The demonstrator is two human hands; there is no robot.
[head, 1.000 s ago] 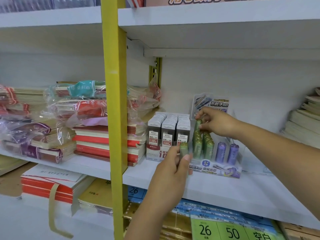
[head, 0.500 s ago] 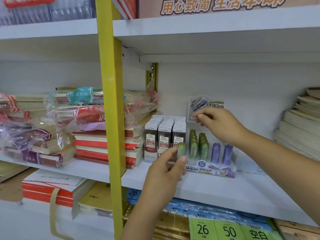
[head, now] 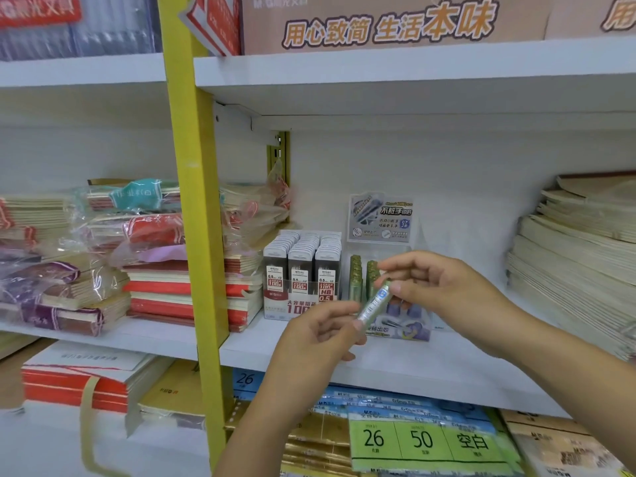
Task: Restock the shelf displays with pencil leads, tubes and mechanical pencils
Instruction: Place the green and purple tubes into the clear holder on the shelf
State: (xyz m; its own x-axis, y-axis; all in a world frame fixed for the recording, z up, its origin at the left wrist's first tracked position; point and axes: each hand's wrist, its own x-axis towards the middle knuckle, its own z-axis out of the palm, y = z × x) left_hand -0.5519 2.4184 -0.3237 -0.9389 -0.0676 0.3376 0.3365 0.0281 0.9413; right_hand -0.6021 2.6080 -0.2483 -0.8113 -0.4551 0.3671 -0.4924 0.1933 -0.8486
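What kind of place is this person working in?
Most likely a stationery shop. White shelves hold a display of pencil lead boxes, wrapped stacks of notebooks, and green price-style labels reading 26 and 50.

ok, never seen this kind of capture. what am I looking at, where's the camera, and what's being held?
There is no robot here: a person restocks a shop shelf bare-handed, and one wide-angle camera on their head looks forward and down. The left hand and right hand share a grip on one green lead tube, tilted, one hand at each end. Behind it on the white shelf stands a clear display with green tubes and purple tubes, and beside it a box of grey 0.5 HB lead cases. Notebook stacks flank them.
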